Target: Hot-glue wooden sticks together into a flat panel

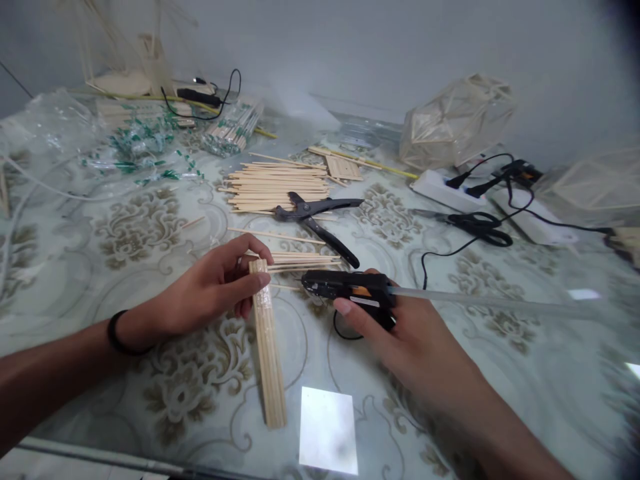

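Note:
My left hand [225, 283] pinches the upper end of a flat strip of wooden sticks [270, 360] joined side by side. A shiny, glue-like patch covers the strip near its top. In my right hand [400, 327] is a black hot glue gun [355, 290], with a long translucent glue stick [475, 298] coming out of its back. The gun's nozzle points left toward the strip, a short gap away. Several loose sticks [300, 260] lie just beyond the strip. Black pliers [315, 217] rest partly on a pile of wooden sticks [280, 183] farther back.
Black-handled scissors [480, 227] and a white power strip [445, 190] with plugged-in cords lie to the right. Stick-frame models [457, 120] stand behind them. Plastic wrappers [145, 143] and packed sticks [233, 127] cover the back left. The table's front edge [100, 453] runs close to me.

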Action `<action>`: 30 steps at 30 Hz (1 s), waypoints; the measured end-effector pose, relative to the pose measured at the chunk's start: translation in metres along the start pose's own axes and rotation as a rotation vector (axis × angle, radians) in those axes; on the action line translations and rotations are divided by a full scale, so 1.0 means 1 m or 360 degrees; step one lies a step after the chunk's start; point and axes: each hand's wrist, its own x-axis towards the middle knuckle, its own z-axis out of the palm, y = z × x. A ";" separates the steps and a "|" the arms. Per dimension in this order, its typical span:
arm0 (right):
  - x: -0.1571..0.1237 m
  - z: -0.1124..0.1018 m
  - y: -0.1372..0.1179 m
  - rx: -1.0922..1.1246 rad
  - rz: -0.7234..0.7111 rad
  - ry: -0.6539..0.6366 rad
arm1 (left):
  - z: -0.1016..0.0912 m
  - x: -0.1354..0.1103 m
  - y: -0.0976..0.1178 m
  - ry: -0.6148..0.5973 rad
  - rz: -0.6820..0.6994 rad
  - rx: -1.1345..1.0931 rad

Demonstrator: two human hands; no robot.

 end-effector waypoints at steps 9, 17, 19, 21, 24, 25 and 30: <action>-0.005 0.001 0.018 0.0124 0.0222 0.0258 | -0.001 0.001 0.000 0.0020 0.0065 -0.0186; 0.002 0.003 0.012 0.0680 0.0282 -0.0280 | 0.000 0.003 -0.004 0.0129 0.0187 -0.0386; 0.001 0.004 0.014 0.0725 0.0312 -0.0389 | 0.001 0.004 -0.003 0.0152 0.0200 -0.0419; -0.001 0.004 0.013 0.0770 0.0305 -0.0435 | 0.001 0.004 -0.001 0.0173 0.0199 -0.0433; -0.001 0.004 0.012 0.0822 0.0320 -0.0359 | 0.001 0.002 0.000 0.0226 0.0183 -0.0427; -0.001 0.004 0.013 0.0837 0.0331 -0.0341 | 0.001 0.002 0.000 0.0252 0.0177 -0.0421; 0.002 0.003 0.017 0.0903 0.0304 -0.0225 | 0.002 0.004 0.001 0.0425 0.0148 -0.0376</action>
